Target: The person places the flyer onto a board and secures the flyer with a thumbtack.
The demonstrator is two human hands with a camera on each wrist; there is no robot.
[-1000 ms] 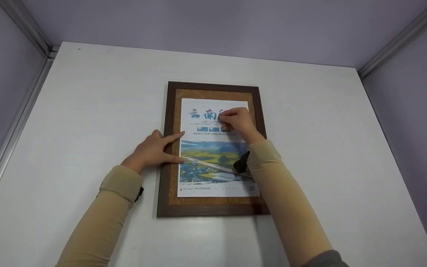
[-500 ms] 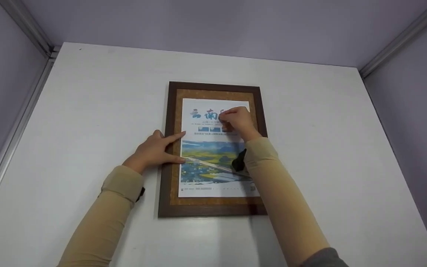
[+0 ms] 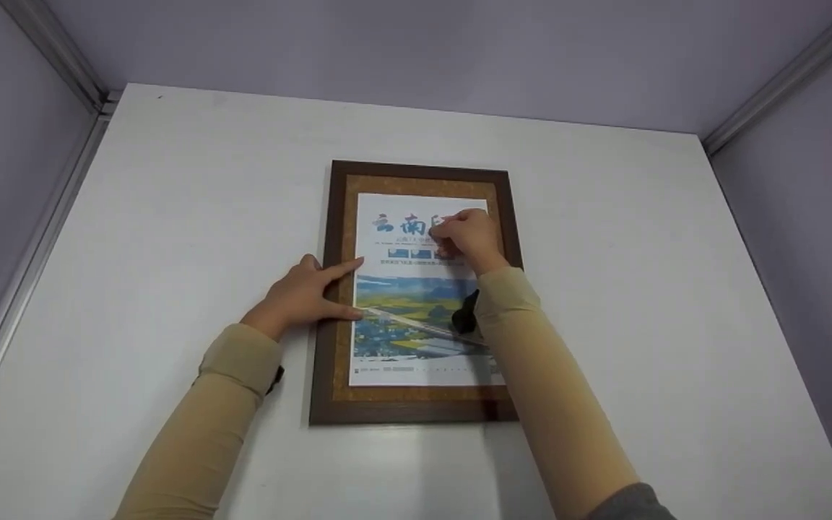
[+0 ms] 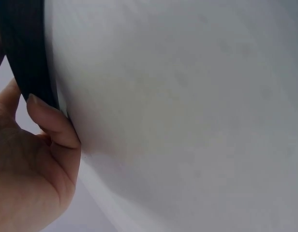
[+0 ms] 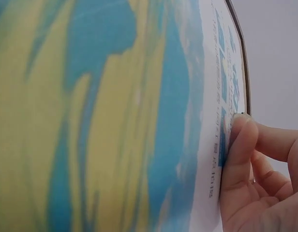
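Two hands on one job. Framed board (image 3: 416, 292) lies flat mid-table (image 3: 170, 217), a printed poster (image 3: 416, 289) on its cork face. Left hand (image 3: 300, 295) lies flat on the frame's left edge, fingers (image 3: 340, 269) straight and spread onto the paper, likely to stop the sheet sliding. Right hand (image 3: 465, 235) sits near the poster's top, fingers curled together and pinching down on something small against the paper; right wrist view shows a fingertip (image 5: 238, 145) pressed on the sheet with a tiny dark bit above it, probably a pin, too small to tell. The flat brace steadies the sheet while the pinch bears down.
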